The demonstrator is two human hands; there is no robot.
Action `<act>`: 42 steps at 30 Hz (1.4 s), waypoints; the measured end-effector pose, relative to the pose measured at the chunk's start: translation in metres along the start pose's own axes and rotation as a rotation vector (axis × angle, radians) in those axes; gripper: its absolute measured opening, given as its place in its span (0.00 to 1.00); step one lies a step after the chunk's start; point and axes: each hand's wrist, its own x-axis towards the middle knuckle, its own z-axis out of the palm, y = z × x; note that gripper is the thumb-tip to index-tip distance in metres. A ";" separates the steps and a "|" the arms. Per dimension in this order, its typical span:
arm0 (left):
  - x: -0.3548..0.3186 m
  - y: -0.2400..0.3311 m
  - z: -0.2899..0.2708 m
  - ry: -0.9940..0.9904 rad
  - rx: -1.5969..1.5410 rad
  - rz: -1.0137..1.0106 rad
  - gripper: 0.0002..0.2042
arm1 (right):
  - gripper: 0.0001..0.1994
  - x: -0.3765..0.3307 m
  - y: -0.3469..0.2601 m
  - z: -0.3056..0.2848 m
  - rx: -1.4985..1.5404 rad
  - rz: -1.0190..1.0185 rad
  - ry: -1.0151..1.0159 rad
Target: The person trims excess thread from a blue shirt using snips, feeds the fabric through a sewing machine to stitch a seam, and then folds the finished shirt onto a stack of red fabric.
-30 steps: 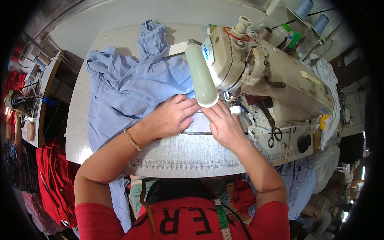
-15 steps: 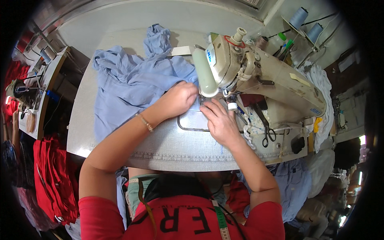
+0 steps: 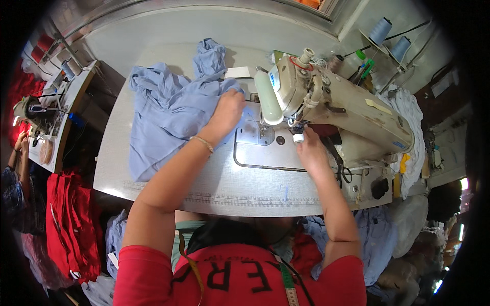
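A light blue garment (image 3: pixel 168 115) lies bunched on the left part of the sewing table (image 3: pixel 229 188). My left hand (image 3: pixel 227 112) rests flat on the garment's right edge, next to the needle plate (image 3: pixel 255 130). My right hand (image 3: pixel 309 150) is at the base of the cream sewing machine (image 3: pixel 337 104), fingers touching a small white knob (image 3: pixel 298 137) below the machine head. No cloth lies under the needle.
Thread cones (image 3: pixel 390 38) stand behind the machine at the back right. White cloth (image 3: pixel 408 117) hangs at the machine's right end. Red garments (image 3: pixel 69 219) hang at the left, beside another work table (image 3: pixel 56 112) where another person's hands show. Blue cloth (image 3: pixel 375 239) is piled under the table, right.
The blue garment has been pushed left, off the needle plate, with my left hand on it. My right hand left the cloth and went right to the knob under the machine head.
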 end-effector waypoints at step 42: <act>-0.085 0.065 -0.091 -0.274 -0.581 -0.406 0.07 | 0.11 -0.022 -0.119 0.048 1.200 0.203 -0.260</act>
